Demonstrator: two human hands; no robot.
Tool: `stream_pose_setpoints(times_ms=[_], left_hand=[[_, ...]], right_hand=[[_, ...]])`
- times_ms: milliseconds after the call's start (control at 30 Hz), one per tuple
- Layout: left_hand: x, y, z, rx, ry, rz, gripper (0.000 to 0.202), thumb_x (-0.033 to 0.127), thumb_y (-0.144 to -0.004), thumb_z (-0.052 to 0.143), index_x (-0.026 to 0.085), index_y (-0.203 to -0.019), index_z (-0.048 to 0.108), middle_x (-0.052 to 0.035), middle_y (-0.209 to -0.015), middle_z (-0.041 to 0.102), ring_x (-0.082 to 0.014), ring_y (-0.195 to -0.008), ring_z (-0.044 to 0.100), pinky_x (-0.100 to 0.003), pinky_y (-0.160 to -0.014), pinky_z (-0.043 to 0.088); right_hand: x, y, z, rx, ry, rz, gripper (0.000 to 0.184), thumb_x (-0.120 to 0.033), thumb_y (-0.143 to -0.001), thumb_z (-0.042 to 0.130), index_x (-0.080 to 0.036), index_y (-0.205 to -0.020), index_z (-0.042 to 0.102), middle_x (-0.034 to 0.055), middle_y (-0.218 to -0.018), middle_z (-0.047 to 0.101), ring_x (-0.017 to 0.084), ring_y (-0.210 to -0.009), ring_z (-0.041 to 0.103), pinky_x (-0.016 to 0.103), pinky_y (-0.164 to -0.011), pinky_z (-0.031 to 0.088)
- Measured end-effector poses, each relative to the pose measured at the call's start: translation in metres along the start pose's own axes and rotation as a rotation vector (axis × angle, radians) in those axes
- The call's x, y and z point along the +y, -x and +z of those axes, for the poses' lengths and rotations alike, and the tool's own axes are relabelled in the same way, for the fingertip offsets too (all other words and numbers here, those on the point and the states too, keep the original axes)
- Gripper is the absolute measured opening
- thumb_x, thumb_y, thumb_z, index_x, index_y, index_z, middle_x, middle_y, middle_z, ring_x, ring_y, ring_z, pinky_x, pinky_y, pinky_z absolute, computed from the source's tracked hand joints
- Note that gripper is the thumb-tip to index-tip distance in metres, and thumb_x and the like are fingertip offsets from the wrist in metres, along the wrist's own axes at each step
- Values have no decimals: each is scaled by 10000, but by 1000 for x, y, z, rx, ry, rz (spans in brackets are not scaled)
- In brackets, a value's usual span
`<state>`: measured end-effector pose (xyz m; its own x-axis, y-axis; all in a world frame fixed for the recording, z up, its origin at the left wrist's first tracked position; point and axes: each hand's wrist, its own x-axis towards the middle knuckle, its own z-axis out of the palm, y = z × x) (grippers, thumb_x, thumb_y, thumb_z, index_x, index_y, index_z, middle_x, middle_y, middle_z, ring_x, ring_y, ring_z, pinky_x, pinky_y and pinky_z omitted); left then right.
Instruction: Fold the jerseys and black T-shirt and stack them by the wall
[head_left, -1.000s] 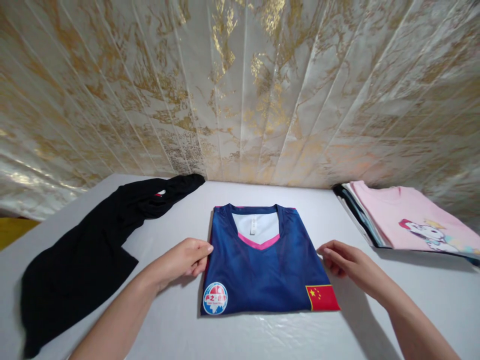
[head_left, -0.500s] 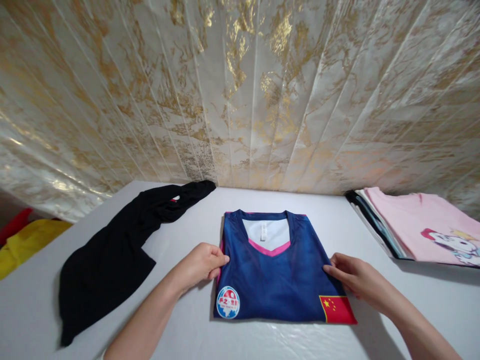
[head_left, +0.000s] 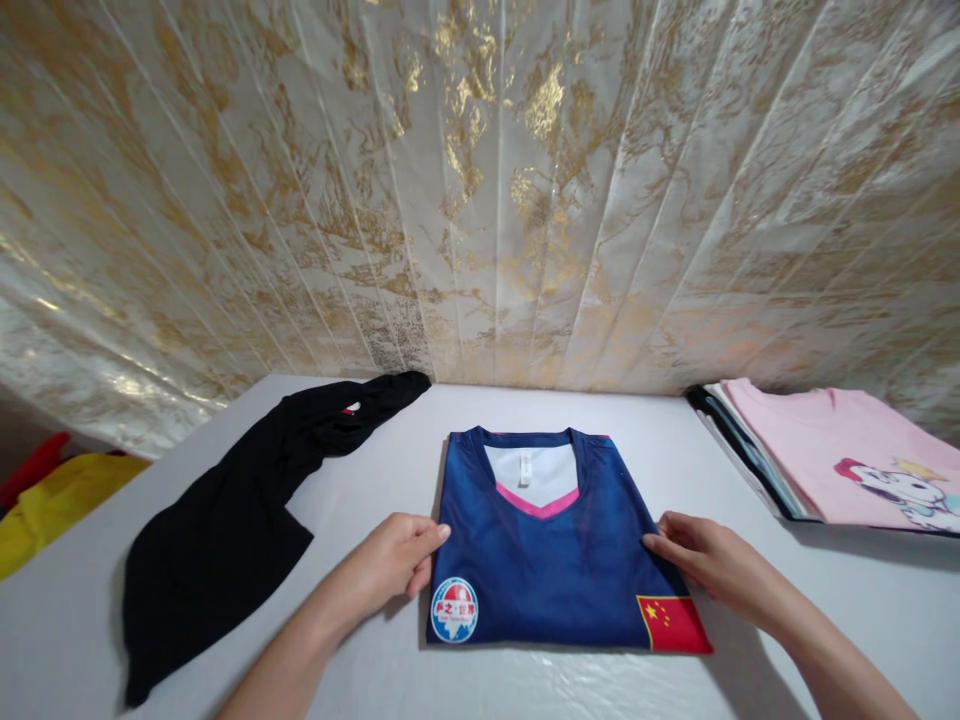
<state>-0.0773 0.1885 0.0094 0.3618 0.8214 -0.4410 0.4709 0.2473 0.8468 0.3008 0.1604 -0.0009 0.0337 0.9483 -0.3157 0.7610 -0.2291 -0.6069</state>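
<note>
A folded navy blue T-shirt lies flat on the white table, its V-neck with pink trim and a white label at the far end. A round badge is at its near left corner and a red flag patch at its near right. At the shirt's left edge, my left hand pinches the fabric between thumb and fingers. My right hand grips the right edge, thumb on top and fingers underneath or behind, partly hidden.
A black garment is spread loosely on the left of the table. On the right sits a stack of folded clothes with a pink T-shirt on top. Yellow cloth shows beyond the left edge. A gold-patterned curtain hangs behind.
My left hand has shifted slightly down along the shirt's left edge. The right hand and shirt look nearly the same; the whole view has moved a little.
</note>
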Motion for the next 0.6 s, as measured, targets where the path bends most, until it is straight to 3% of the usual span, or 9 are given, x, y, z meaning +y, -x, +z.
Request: stream_pose_setpoints(times_ms=[167,367,467,600], left_hand=[[3,12,-3,-108,63,-85,512,684,-683,582,209,-574,426,76,-382,405,-60,-353,244,-222,-399,159],[-8,11,3,5,102,-132,566,759,-606,586,222,-581,409,100,-345,344,-57,-340,181,-232,-392,102],[-9,14,10,80,28,-142,613,829,-574,520,224,-571,420,90,-335,348,-70,-330,219,-233,-387,140],[-6,26,16,248,-191,-129,581,776,-723,393,214,-587,454,71,-373,403,-104,-357,346,-230,-430,238]], right_hand=[[-2,2,-2,-25,-58,-23,392,-580,-726,537,-238,-585,407,-28,-494,479,138,-475,424,251,-452,302],[4,-1,-1,-24,-32,-39,385,-562,-731,551,-238,-587,402,-23,-508,508,138,-483,435,250,-452,305],[5,-2,-1,-21,3,-37,378,-562,-738,533,-237,-588,414,-15,-499,528,141,-476,447,251,-454,310],[7,-1,-1,-6,118,-67,352,-538,-759,504,-235,-594,432,1,-526,567,158,-498,499,253,-472,329]])
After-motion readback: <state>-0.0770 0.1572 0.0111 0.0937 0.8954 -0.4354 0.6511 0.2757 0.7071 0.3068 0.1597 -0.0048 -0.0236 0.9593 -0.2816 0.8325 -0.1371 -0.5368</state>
